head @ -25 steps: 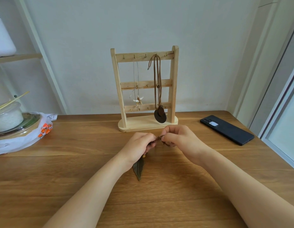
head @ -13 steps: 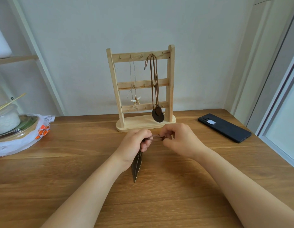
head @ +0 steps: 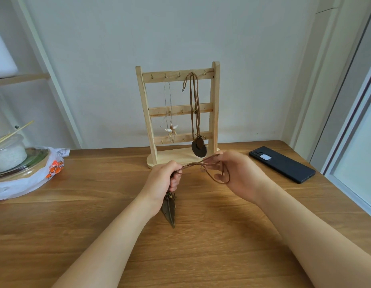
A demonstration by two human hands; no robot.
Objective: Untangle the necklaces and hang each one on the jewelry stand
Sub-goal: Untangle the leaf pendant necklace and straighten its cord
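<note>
A brown cord necklace (head: pixel 203 167) with a dark metal leaf pendant (head: pixel 169 210) stretches between both hands above the table. My left hand (head: pixel 163 181) grips the cord just above the pendant, which dangles below the fist. My right hand (head: pixel 239 175) holds the cord's loops, with a small knot showing between the hands. Behind them stands the wooden jewelry stand (head: pixel 215 113). A thin pale necklace with a small star-shaped pendant (head: pixel 171 129) hangs on its left. A brown cord necklace with a dark round pendant (head: pixel 198 149) hangs on its right.
A black phone (head: pixel 282 164) lies on the wooden table (head: pixel 97 204) at the right. At the left edge sit a glass bowl with chopsticks (head: pixel 8 150) and a white plastic bag (head: pixel 35 175). A wall rises right behind the stand.
My hands have moved apart, drawing the cord out between them. The loop now hangs open from my right hand, and the leaf pendant has swung lower under my left hand.
</note>
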